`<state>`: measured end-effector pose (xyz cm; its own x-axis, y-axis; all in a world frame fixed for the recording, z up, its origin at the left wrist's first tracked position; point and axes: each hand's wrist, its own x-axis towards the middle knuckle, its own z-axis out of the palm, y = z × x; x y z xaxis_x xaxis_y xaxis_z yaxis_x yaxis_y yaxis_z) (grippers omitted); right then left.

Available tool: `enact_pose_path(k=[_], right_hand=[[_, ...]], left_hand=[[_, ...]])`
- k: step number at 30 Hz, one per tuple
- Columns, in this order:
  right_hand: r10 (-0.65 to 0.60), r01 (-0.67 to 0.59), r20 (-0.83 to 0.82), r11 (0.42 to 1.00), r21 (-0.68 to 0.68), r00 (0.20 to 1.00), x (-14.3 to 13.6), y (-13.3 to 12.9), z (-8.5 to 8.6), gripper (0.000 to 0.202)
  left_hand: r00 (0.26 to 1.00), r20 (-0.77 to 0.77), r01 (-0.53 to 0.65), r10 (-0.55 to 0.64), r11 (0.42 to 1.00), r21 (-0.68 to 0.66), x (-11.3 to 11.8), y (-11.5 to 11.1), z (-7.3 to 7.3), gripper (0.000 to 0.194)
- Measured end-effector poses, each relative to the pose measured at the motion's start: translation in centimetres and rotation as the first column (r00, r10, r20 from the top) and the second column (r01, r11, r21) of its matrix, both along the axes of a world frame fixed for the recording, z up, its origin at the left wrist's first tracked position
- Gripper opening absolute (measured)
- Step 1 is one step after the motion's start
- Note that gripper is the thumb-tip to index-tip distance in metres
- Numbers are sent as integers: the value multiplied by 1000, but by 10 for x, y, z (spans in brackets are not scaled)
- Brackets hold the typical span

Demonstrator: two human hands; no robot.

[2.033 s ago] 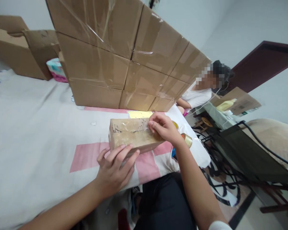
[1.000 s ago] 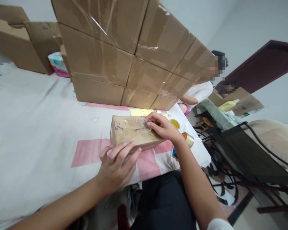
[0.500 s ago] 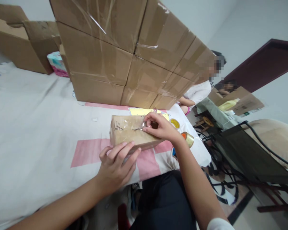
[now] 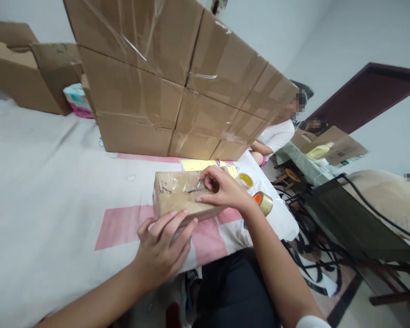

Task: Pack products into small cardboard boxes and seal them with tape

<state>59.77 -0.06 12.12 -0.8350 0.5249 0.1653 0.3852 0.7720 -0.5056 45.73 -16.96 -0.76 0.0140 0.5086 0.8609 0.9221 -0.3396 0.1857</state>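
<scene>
A small brown cardboard box [image 4: 177, 200] lies on the cloth-covered table, with clear tape and dark marks along its top. My left hand [image 4: 165, 243] rests against the box's near side, fingers spread over its lower edge. On the top of the box, toward the right, my right hand [image 4: 221, 189] has its thumb and curled fingers at the clear tape; whether they pinch it is too small to tell. To the right of the box are a yellow-cored tape roll [image 4: 246, 180] and a tan tape roll with an orange core [image 4: 263, 203].
Behind the box stands a large stack of taped cartons [image 4: 177, 105]. An open carton [image 4: 17, 77] and a colourful package [image 4: 78, 100] are at the back left. A person in white [image 4: 276, 136] sits beyond the stack; a dark chair [image 4: 358, 223] is at the right.
The view has shifted slightly, so the scene sits a little lower and further left. My right thumb has moved a little leftward over the box top. My left hand keeps its place against the box.
</scene>
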Motion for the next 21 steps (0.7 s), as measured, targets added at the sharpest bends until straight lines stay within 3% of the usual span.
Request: enact_pose_path(k=[10, 21], right_hand=[[28, -23, 28, 988, -154, 999, 8, 3, 2, 34], [36, -38, -13, 979, -201, 999, 10, 7, -2, 35]], left_hand=[[999, 40, 20, -20, 1000, -3, 1, 0, -2, 36], [999, 48, 22, -22, 1000, 7, 1, 0, -1, 34]])
